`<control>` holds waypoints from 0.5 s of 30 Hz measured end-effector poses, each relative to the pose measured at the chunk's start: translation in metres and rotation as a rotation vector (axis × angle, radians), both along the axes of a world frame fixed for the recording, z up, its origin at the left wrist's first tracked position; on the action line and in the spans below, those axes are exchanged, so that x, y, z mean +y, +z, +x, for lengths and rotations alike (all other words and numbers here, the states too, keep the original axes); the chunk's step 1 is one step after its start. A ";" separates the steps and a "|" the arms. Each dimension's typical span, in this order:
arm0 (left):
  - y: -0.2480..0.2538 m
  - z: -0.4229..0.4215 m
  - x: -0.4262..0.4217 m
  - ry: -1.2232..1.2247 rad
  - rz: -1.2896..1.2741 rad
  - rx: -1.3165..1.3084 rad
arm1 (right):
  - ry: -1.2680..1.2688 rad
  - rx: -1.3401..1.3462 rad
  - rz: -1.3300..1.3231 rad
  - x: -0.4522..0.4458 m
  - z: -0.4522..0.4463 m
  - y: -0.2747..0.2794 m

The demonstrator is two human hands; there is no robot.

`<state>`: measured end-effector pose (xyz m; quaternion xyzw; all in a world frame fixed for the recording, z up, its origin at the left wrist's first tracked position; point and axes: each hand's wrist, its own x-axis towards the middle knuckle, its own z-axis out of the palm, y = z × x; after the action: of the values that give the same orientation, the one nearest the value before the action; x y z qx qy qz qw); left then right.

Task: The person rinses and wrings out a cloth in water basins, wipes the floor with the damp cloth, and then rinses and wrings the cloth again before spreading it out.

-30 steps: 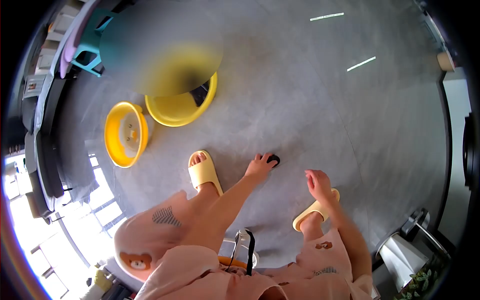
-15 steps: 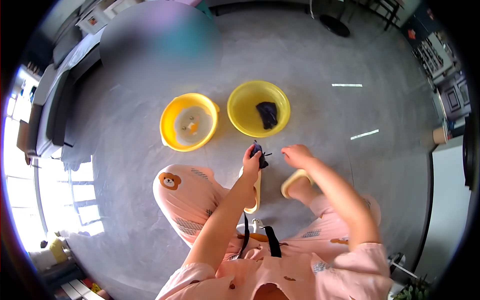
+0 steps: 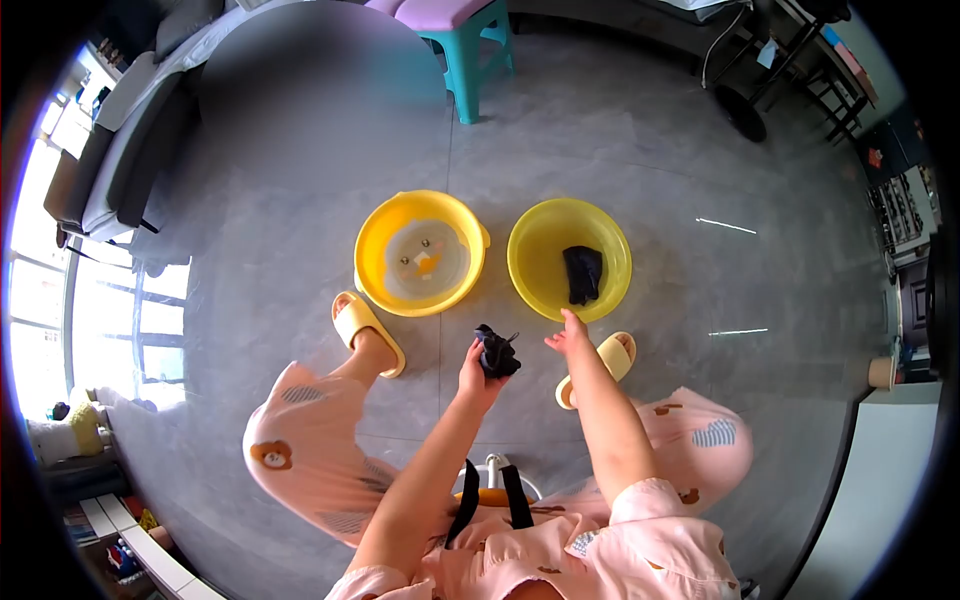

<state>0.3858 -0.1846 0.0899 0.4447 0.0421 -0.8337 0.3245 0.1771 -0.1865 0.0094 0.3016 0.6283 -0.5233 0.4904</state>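
Note:
My left hand [image 3: 479,384] is closed around a crumpled dark cloth [image 3: 497,352] with thin strings sticking out of it. It hovers over the floor, in front of the gap between two basins. My right hand [image 3: 569,337] is empty, its fingers apart, close to the front rim of the yellow-green basin [image 3: 519,272]. Inside that basin lies another dark cloth [image 3: 583,274], folded into a small flat shape. To its left stands the orange-yellow basin [image 3: 368,230], whose pale bottom carries a face-like design.
My slippered feet [image 3: 366,330] rest wide apart on the grey floor [image 3: 640,190]. A teal stool [image 3: 462,75] with a pink top stands at the back. Beside it, a blurred patch hides the upper left. A sofa [image 3: 130,170] lines the left side; a white cabinet [image 3: 890,480] is at right.
My left foot has swung out to the left, and my knees are wider apart. The right hand is now nearer the yellow-green basin's front rim. The left hand still holds the dark cloth.

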 end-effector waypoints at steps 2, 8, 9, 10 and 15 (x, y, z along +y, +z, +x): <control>-0.008 -0.004 -0.009 -0.014 0.036 0.016 | -0.164 -0.106 -0.091 -0.005 -0.010 -0.026; -0.017 -0.028 -0.044 -0.160 -0.023 -0.067 | -0.204 0.020 -0.199 0.002 0.020 -0.065; -0.022 -0.034 -0.048 -0.161 -0.021 -0.068 | -0.213 0.020 -0.210 0.008 0.026 -0.063; -0.024 -0.044 -0.054 -0.132 0.015 -0.060 | -0.182 0.023 -0.229 0.015 0.030 -0.067; -0.059 -0.091 -0.070 -0.008 0.010 -0.179 | -0.131 -0.003 -0.194 0.053 0.060 -0.049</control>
<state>0.2953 -0.2541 0.0310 0.5193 0.0154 -0.7918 0.3212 0.2371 -0.1332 -0.0399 0.2938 0.5529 -0.6120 0.4832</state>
